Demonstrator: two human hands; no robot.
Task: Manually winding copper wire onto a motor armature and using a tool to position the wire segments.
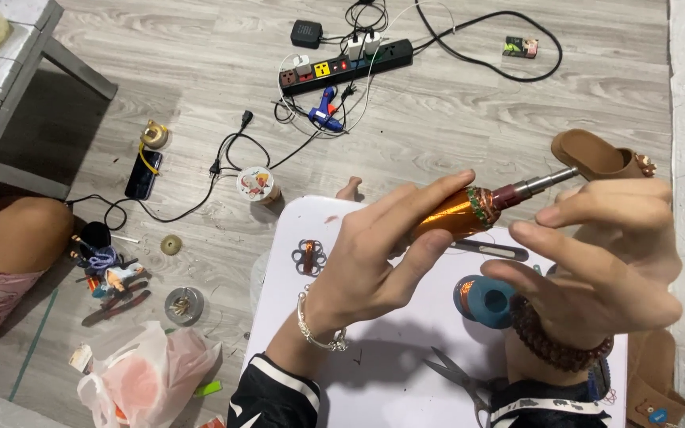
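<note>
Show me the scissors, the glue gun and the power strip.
scissors (pixel 457 379), head view, on the blades.
glue gun (pixel 325 113), head view, on the blue body.
power strip (pixel 346 67), head view, on its top face.

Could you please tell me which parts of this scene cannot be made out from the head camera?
- Orange tool: its rear is covered by the left hand.
- Blue spool: partly behind the right hand.
- Scissors: handles hidden by the right sleeve.
- Clutter on the floor: too small to identify.
</note>
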